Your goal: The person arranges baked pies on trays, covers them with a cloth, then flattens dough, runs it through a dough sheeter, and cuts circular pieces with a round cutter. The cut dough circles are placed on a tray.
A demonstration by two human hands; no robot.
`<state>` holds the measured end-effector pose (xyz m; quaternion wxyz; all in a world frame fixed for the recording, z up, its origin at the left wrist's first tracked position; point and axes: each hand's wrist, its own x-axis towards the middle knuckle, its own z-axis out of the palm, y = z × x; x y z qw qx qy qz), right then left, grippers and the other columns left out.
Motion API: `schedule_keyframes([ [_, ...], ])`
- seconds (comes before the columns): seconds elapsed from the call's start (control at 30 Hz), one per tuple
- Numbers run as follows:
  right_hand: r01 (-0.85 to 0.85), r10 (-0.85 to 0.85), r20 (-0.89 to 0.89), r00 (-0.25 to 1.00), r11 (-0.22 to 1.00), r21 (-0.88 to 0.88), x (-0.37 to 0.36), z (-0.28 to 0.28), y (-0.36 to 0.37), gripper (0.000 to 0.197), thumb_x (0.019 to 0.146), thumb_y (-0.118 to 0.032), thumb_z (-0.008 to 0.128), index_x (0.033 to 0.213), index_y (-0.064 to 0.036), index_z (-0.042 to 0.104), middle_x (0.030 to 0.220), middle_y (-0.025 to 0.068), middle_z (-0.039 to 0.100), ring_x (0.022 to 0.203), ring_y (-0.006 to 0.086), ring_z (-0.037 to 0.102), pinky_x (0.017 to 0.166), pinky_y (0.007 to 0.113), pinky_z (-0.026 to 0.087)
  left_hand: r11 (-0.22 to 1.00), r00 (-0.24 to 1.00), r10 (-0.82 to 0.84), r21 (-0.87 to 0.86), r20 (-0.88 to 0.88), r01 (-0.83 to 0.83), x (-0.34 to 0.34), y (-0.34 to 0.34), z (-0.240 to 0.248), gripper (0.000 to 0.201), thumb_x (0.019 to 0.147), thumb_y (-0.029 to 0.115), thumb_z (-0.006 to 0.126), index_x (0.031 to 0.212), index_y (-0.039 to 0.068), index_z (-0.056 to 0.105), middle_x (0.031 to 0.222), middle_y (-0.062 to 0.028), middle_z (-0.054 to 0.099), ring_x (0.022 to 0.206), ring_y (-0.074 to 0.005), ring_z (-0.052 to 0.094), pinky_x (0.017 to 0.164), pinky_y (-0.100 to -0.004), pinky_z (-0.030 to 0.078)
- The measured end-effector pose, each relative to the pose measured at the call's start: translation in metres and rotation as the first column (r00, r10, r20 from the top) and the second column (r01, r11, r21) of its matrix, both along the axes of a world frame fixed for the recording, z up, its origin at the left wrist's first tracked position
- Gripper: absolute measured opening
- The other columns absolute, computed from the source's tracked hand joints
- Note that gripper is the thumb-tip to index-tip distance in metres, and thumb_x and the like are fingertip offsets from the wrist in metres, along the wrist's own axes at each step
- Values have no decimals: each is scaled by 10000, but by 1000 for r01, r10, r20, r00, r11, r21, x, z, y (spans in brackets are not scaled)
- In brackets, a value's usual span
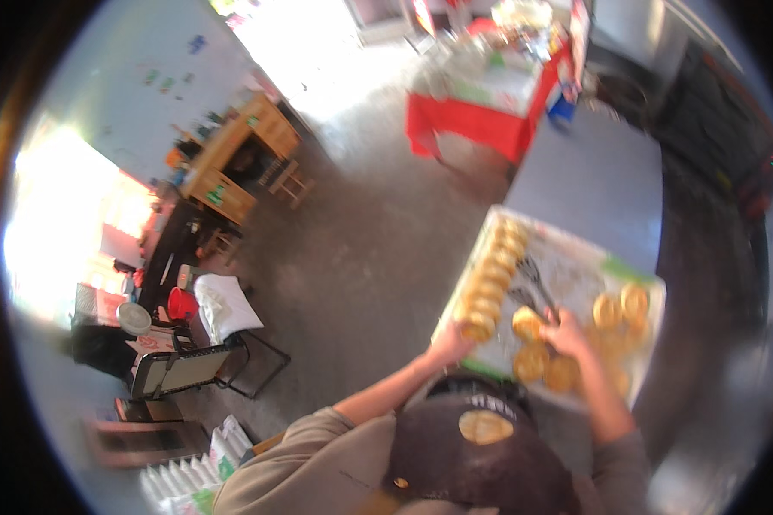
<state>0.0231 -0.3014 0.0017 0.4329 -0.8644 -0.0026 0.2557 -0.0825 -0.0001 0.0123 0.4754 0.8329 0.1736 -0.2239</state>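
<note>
A pale tray [569, 266] lies tilted in view in front of me, with round golden pastries in it. One long row of pastries [496, 273] runs down its left side. At the row's near end my left hand [453, 342] has its fingers against the edge of the nearest pastry [477, 327], which partly hides them. My right hand [564, 333] is closed on the handle of dark tongs [537, 281], whose two flat, slotted ends point away from me. Just left of that hand is a single pastry [526, 324]. More loose pastries [620, 306] lie at the tray's right and near side.
Beyond the tray stretches a grey tabletop [593, 184]. Farther off stands a table with a red cloth [472, 124]. Leftward are a wooden desk [232, 163], a chair with a white cloth [226, 302] and a red bucket [181, 303].
</note>
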Motion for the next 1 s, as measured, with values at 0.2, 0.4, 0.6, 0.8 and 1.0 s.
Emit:
schedule_keyframes([
  [0.2,-166,161,51,986,976,139,-41,20,3,292,854,-97,818,1090,-42,656,913,59,636,877,220,635,823,380,544,995,935,-36,103,352,0,-32,24,9,373,869,142,720,1220,16,734,1243,-216,721,1201,-403,679,1050,-467,539],
  [0.4,-301,232,293,927,929,217,-53,-12,71,202,862,-83,788,949,-42,611,966,117,618,966,317,636,895,410,525,982,893,-58,189,446,-31,-54,28,25,280,869,110,723,1131,12,740,1175,-175,731,1145,-378,695,1015,-442,556],
  [0.6,69,-143,288,947,965,255,-75,-66,89,284,888,-131,800,1100,7,673,1203,133,587,1085,277,614,946,402,520,984,906,131,60,401,-169,-54,-11,13,251,876,111,751,1106,11,760,1148,-181,728,1049,-359,731,901,-451,604],
  [0.8,409,-289,-299,910,751,519,-48,-90,112,462,887,-309,889,1121,33,686,1007,114,721,887,188,676,793,346,543,799,868,-225,594,442,-96,-32,-68,18,565,800,280,865,1283,48,688,1383,-164,638,1301,-409,600,1076,-516,495],
  [1.0,474,-426,-234,874,641,604,-56,-110,148,494,872,-263,894,1163,83,696,1067,177,752,917,259,723,800,381,578,787,985,101,595,137,-164,3,-85,12,1157,670,228,939,1625,-8,329,1523,-268,483,1398,-444,528,1151,-511,469],
])
